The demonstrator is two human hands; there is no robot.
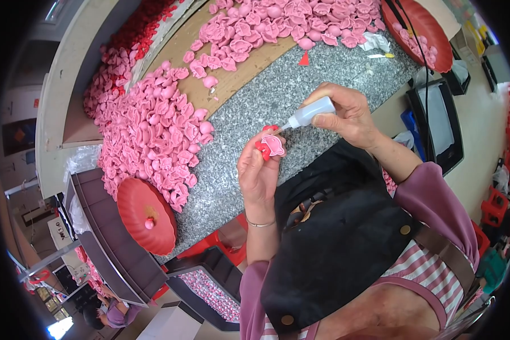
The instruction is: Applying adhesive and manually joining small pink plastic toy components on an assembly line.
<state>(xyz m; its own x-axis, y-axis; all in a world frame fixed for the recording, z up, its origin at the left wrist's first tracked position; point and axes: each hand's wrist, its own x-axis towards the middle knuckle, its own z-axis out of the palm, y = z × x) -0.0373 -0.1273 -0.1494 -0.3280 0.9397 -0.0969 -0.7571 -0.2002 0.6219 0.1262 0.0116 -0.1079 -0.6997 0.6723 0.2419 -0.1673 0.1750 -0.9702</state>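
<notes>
Soft bottle [314,111] tips pink piece [273,145].

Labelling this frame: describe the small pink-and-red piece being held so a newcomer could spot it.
Start at the grey speckled stone counter, then go to its near edge where the two hands meet. The left hand pinches the pink-and-red piece under the white squeeze bottle tip. Unlike the pink pieces heaped behind, it is lifted and alone.

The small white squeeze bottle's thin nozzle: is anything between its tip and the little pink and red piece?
Nothing visible. The small white squeeze bottle in the right hand points its nozzle straight at the little pink and red piece pinched in the left hand.
</notes>
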